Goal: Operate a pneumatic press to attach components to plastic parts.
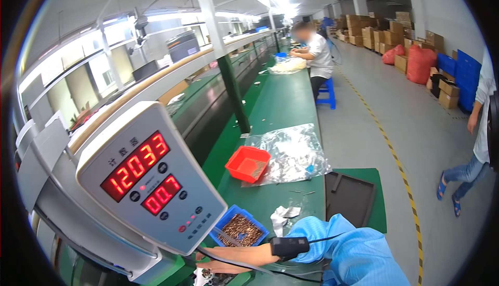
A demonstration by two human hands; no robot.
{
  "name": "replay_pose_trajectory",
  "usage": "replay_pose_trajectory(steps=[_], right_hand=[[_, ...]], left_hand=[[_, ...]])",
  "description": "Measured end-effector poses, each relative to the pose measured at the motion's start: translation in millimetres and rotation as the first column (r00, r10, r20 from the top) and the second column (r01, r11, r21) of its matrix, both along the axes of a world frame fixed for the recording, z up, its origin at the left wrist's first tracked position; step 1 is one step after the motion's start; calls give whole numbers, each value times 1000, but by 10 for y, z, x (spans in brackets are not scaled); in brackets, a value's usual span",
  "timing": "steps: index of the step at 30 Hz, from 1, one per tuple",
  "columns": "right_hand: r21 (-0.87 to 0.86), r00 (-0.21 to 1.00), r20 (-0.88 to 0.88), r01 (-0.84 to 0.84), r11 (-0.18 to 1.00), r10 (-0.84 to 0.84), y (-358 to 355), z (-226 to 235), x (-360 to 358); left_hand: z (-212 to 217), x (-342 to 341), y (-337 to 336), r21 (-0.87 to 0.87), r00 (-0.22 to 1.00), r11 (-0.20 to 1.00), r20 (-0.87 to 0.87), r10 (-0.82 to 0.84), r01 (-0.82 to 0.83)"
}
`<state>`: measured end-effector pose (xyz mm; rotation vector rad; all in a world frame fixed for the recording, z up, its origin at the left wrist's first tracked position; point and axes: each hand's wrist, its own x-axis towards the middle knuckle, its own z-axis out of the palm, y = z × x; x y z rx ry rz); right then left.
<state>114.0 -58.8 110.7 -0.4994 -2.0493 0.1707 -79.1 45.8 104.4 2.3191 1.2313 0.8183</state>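
Note:
My right hand (231,259) reaches in from the lower right, in a light blue sleeve (358,249) with a black box strapped at the wrist (288,247). Its fingers run down behind the lower end of a counter unit (150,182) with red lit digits, so their grip is hidden. Just beyond the wrist stands a blue tray (264,226) full of small copper-coloured metal parts (239,230). Below the hand, something white and crumpled (200,276) lies near more small parts, partly cut off. My left hand does not show.
A red tray (241,164) with small parts stands by a clear plastic bag (291,151) on the green bench (291,104). Crumpled white paper (283,217) lies nearer. A co-worker (317,57) sits farther along; another person (481,125) walks at right. A dark tray (351,197) adjoins the bench edge.

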Motion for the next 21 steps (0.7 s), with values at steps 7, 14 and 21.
replay_pose_trajectory(steps=[7, 14, 21], right_hand=[[-132, 801, -251, 529, 839, -544, -565, 182, 705], [-144, 740, -148, 640, 754, -656, -447, -277, 746], [-156, 750, -147, 626, 764, -645, -471, -207, 733]], left_hand=[[862, -863, -1126, -261, 918, 953, 320, 233, -151], [425, -610, -1317, -58, 926, 987, 341, 161, -151], [382, -399, -1389, -420, 801, 905, 563, 202, 67]])
